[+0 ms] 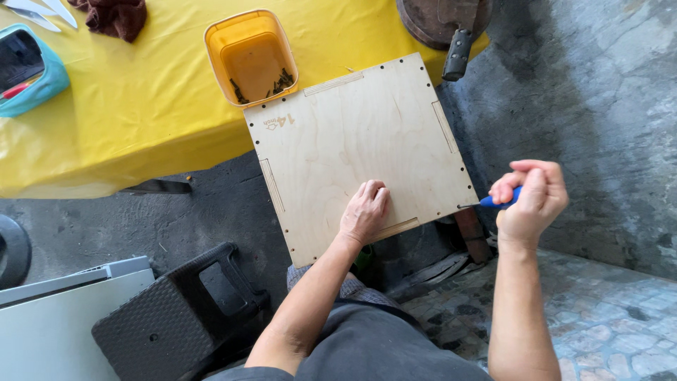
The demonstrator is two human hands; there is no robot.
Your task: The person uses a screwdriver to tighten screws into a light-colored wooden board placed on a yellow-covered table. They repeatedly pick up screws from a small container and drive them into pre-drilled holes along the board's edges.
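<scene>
Plywood panel (pixel 356 152) is pressed flat by left hand (pixel 365 212); blue-handled screwdriver (pixel 498 202) is gripped in right hand (pixel 530 201) at near-right edge; tip slippage is likely if panel shifts

Outdoor-looking work spot, rough grey ground, daylight.
Yellow cloth-covered table (pixel 127 106) top left; grey concrete floor (pixel 592 106) right, turning to mosaic stone paving (pixel 606 324) lower right. Black plastic step stool (pixel 176 317) below, white panel (pixel 49 324) beside it, possibly a board.
</scene>
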